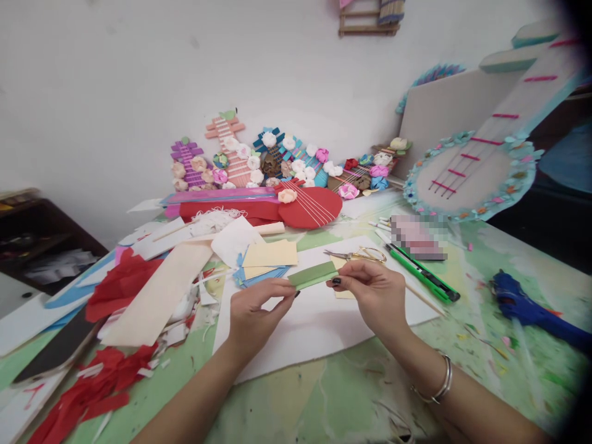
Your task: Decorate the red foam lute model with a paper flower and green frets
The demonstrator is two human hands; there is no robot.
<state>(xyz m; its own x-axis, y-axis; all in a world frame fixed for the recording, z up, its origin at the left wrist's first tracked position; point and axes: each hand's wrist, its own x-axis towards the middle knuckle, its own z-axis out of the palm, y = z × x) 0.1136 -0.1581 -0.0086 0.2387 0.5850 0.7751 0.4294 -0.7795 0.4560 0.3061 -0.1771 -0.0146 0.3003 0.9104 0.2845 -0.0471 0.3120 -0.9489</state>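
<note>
A narrow strip of green paper [313, 275], creased lengthwise, is stretched between my two hands above a white sheet [296, 333]. My left hand [259, 308] pinches its left end between thumb and fingers. At the other end, my right hand [374, 293] grips it the same way. Just behind the strip lie pale yellow paper pieces [271, 253] on top of blue paper pieces [240, 276]. Gold-handled scissors [370, 254] rest behind my right hand. A green utility knife [423, 274] lies to its right, beside a thin wooden stick [423, 299].
Red crepe paper [123, 283], cream paper [160, 296] and scraps cover the left side. A blue glue gun [531, 308] lies at right. Flower-trimmed paper instruments, including a red one [312, 208], line the wall. A large light-blue instrument [472, 176] leans at back right.
</note>
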